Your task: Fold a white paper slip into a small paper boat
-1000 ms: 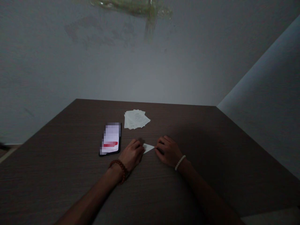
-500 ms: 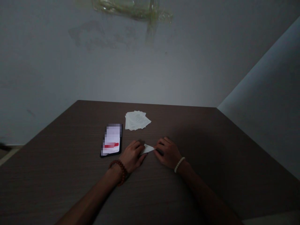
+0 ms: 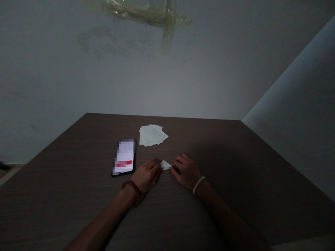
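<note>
A small folded piece of white paper lies on the dark brown table between my two hands. My left hand, with a reddish-brown bead bracelet at the wrist, is closed on the paper's left end, its thumb and fingers drawn together. At the right tip of the paper, the thumb and forefinger of my right hand pinch it; a white bead bracelet circles that wrist. Both hands rest on the tabletop. My fingers hide the ends of the paper.
A phone with a lit, blurred screen lies left of my left hand. Beyond the hands is a fanned pile of white paper sheets with faint print. The table meets a grey wall at its far edge.
My left thumb has moved up from the paper's lower edge toward the fingers at its left end. The right hand keeps its pinch, almost unmoved.
</note>
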A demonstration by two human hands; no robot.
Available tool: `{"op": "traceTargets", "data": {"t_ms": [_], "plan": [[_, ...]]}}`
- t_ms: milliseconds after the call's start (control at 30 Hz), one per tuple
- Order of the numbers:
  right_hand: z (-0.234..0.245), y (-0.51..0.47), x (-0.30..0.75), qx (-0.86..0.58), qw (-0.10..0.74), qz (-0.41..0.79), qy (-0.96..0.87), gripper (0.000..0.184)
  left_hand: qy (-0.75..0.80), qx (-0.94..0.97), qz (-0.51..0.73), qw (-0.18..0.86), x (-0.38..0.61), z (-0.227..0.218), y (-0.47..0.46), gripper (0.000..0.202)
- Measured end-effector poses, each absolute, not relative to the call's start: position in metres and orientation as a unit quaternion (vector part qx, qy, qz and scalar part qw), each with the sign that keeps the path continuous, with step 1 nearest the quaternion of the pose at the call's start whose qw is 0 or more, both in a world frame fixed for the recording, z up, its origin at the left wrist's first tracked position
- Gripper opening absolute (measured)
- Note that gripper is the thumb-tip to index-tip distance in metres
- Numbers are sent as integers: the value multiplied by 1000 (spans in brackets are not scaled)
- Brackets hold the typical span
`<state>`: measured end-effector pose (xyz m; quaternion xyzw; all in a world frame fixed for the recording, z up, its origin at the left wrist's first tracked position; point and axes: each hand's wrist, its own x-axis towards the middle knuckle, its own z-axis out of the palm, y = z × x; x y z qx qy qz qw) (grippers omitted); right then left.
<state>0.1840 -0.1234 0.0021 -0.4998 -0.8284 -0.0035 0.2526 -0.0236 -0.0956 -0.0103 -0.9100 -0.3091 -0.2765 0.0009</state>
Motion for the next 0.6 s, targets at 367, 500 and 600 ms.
{"op": "traceTargets", "data": {"t_ms": [367,500,600], "plan": [[-2,-121,179,-504,234,-51,-830,17,-409,-852,-327,-20,-24,-6,-95,16],[-2,-122,177,-511,244,-50,-823,15,-412,-848,-332,-21,-23,-10,-95,15],[-2,-123,174,-523,247,-47,-814,14,-407,-853,-327,-22,-23,-11,-95,16]]}}
